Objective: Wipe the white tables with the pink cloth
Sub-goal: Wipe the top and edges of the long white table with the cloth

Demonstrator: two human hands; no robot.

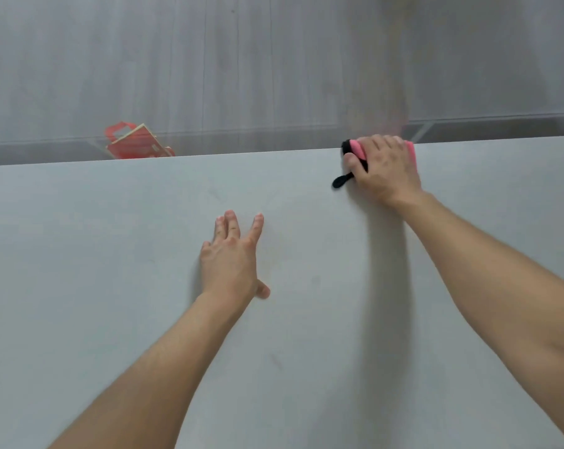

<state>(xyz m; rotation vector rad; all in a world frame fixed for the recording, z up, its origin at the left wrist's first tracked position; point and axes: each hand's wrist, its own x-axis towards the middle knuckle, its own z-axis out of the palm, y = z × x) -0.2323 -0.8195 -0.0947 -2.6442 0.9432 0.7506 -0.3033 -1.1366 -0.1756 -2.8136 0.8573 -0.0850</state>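
A white table (144,254) fills most of the head view. At its far edge my right hand (384,166) lies over the pink cloth (358,148), which has black trim and a black loop sticking out to the left. The fingers curl over the cloth and press it onto the tabletop right at the far edge. My left hand (232,254) rests flat on the table's middle, fingers spread and straight, holding nothing. Most of the cloth is hidden under my right hand.
Beyond the far edge, a red and cream paper bag (135,144) with a handle stands on the grey wood-look floor (242,59). A thin metal frame (423,131) shows at the back right.
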